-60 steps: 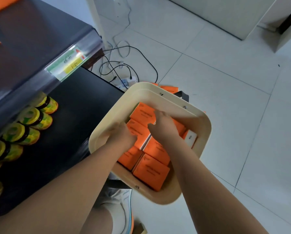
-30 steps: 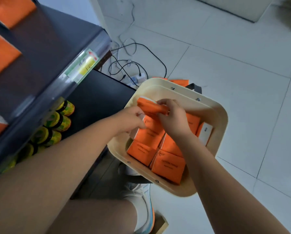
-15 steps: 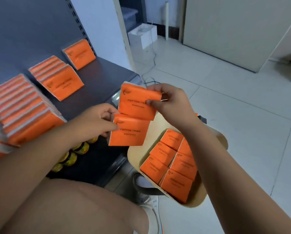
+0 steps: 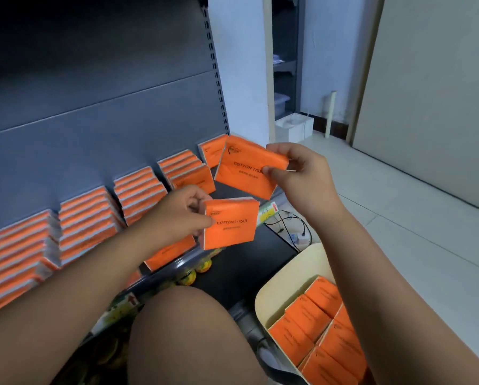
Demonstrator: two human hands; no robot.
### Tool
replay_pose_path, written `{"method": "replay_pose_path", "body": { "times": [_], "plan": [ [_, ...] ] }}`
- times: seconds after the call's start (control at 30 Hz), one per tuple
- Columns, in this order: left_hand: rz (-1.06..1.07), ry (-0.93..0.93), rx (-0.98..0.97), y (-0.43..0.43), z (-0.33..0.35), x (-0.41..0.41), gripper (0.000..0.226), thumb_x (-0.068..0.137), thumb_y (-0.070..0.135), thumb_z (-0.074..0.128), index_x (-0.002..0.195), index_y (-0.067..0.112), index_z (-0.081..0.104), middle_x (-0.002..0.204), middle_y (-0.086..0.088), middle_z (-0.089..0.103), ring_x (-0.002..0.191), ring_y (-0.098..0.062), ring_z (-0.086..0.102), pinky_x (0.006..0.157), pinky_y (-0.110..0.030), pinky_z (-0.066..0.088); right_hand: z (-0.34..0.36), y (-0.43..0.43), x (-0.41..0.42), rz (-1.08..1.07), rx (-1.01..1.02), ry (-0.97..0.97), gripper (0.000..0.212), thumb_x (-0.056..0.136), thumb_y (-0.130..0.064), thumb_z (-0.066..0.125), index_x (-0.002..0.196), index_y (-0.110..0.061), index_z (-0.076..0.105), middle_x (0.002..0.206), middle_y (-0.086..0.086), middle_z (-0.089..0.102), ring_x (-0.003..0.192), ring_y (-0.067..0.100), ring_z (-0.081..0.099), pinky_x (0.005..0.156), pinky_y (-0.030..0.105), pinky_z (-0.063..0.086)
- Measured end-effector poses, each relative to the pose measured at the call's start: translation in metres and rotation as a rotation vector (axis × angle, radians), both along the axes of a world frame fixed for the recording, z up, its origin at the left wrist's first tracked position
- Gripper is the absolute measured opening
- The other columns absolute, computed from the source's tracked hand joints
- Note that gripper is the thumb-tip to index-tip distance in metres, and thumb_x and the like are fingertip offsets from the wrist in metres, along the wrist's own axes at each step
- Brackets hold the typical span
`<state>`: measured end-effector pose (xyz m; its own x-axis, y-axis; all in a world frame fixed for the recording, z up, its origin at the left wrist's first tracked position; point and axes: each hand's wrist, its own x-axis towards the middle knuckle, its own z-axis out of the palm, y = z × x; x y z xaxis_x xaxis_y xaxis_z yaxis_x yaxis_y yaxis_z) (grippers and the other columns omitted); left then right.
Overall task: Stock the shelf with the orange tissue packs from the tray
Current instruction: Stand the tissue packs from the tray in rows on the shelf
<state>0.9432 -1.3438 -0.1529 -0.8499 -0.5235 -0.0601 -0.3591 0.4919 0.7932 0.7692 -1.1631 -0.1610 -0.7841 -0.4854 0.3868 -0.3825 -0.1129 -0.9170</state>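
Both hands have come up and away from the tray since half a second ago, and each pack is now at shelf height. I see my left hand [image 4: 182, 215] pinching the lower pack [image 4: 230, 223] by its left edge, thumb on the printed face and fingers curled behind. The pack stands nearly upright, just in front of the shelf [image 4: 163, 276], with its "COTTON TISSUE" lettering facing me.

My right hand [image 4: 299, 173] grips the upper pack [image 4: 246, 168] by its right end, fingers hooked over the top edge and thumb pressed against the front. That pack is tilted, its left corner higher, and hangs over the right end of the shelf in front of a single pack [image 4: 212, 152] leaning at the back panel. The two held packs are near each other, but I see no contact.

On the shelf, rows of stacked orange packs [image 4: 88, 218] run from the left toward the right end. The cream tray [image 4: 288, 270] sits low on the right beside my knee [image 4: 188, 329], with the remaining packs [image 4: 316, 329] lying flat inside it. Yellow-green cans [image 4: 203, 265] show on the level below the shelf, and cables [image 4: 291, 226] lie on the tiled floor [image 4: 399, 218] past its end.
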Motion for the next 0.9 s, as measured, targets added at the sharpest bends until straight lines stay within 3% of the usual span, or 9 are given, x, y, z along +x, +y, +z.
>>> {"method": "replay_pose_path", "body": {
  "times": [0.1, 0.3, 0.37, 0.43, 0.5, 0.63, 0.8, 0.9],
  "plan": [
    [0.082, 0.078, 0.055, -0.009, 0.010, -0.006, 0.030, 0.084, -0.007, 0.073, 0.106, 0.012, 0.064, 0.095, -0.005, 0.068, 0.079, -0.017, 0.071, 0.064, -0.030, 0.061, 0.016, -0.015, 0.001, 0.016, -0.023, 0.015, 0.035, 0.085, -0.002, 0.074, 0.114, -0.023, 0.073, 0.107, -0.005, 0.073, 0.101, 0.014, 0.068, 0.084, 0.027, 0.060],
    [0.191, 0.074, 0.043, -0.035, 0.010, -0.027, 0.030, 0.075, 0.001, 0.078, 0.097, 0.017, 0.065, 0.089, -0.003, 0.069, 0.086, -0.022, 0.073, 0.081, -0.046, 0.064, 0.028, -0.038, -0.002, 0.043, -0.047, 0.009, 0.035, 0.085, 0.003, 0.071, 0.111, -0.020, 0.073, 0.106, -0.001, 0.074, 0.100, 0.012, 0.069, 0.079, 0.022, 0.059],
    [0.202, 0.041, -0.073, -0.042, 0.008, -0.034, 0.030, 0.068, 0.008, 0.079, 0.093, 0.020, 0.065, 0.087, -0.002, 0.069, 0.084, -0.023, 0.071, 0.075, -0.040, 0.062, 0.026, -0.044, -0.005, 0.053, -0.042, 0.008, 0.036, 0.084, 0.005, 0.070, 0.108, -0.022, 0.072, 0.105, -0.002, 0.074, 0.098, 0.010, 0.069, 0.077, 0.019, 0.057],
    [0.179, -0.029, -0.285, -0.049, 0.006, -0.041, 0.027, 0.069, 0.009, 0.076, 0.088, 0.022, 0.062, 0.084, 0.000, 0.068, 0.079, -0.020, 0.066, 0.063, -0.031, 0.050, 0.022, -0.050, -0.009, 0.056, -0.027, 0.002, 0.038, 0.085, 0.005, 0.070, 0.105, -0.027, 0.071, 0.103, -0.003, 0.074, 0.096, 0.008, 0.069, 0.076, 0.018, 0.057],
    [0.164, -0.075, -0.426, -0.056, 0.004, -0.048, 0.025, 0.071, 0.007, 0.071, 0.086, 0.022, 0.058, 0.084, 0.001, 0.066, 0.080, -0.019, 0.063, 0.060, -0.030, 0.044, 0.016, -0.055, -0.015, 0.045, -0.010, -0.001, 0.039, 0.085, 0.004, 0.070, 0.103, -0.031, 0.071, 0.102, -0.004, 0.074, 0.094, 0.007, 0.069, 0.078, 0.021, 0.057],
    [0.163, -0.115, -0.538, -0.067, -0.003, -0.064, 0.023, 0.072, 0.005, 0.067, 0.089, 0.017, 0.056, 0.088, -0.002, 0.063, 0.084, -0.025, 0.062, 0.060, -0.034, 0.044, 0.001, -0.064, -0.029, -0.015, 0.019, -0.029, 0.038, 0.084, 0.001, 0.069, 0.108, -0.028, 0.072, 0.106, -0.006, 0.073, 0.099, 0.010, 0.069, 0.085, 0.029, 0.059],
    [0.132, -0.202, -0.873, -0.078, -0.008, -0.071, 0.022, 0.077, 0.006, 0.062, 0.094, 0.017, 0.053, 0.096, -0.006, 0.064, 0.108, -0.031, 0.052, 0.067, -0.034, 0.039, -0.016, -0.071, -0.036, -0.046, 0.058, -0.062, 0.038, 0.084, 0.002, 0.067, 0.106, -0.028, 0.071, 0.105, -0.007, 0.072, 0.098, 0.008, 0.067, 0.081, 0.024, 0.055],
    [0.171, -0.314, -0.970, -0.086, -0.011, -0.074, 0.025, 0.079, 0.007, 0.063, 0.102, 0.017, 0.057, 0.103, -0.005, 0.066, 0.114, -0.032, 0.050, 0.070, -0.036, 0.038, -0.024, -0.074, -0.038, -0.045, 0.100, -0.048, 0.038, 0.084, 0.003, 0.067, 0.105, -0.028, 0.071, 0.103, -0.010, 0.072, 0.094, 0.003, 0.067, 0.082, 0.023, 0.055]
  ]
}}
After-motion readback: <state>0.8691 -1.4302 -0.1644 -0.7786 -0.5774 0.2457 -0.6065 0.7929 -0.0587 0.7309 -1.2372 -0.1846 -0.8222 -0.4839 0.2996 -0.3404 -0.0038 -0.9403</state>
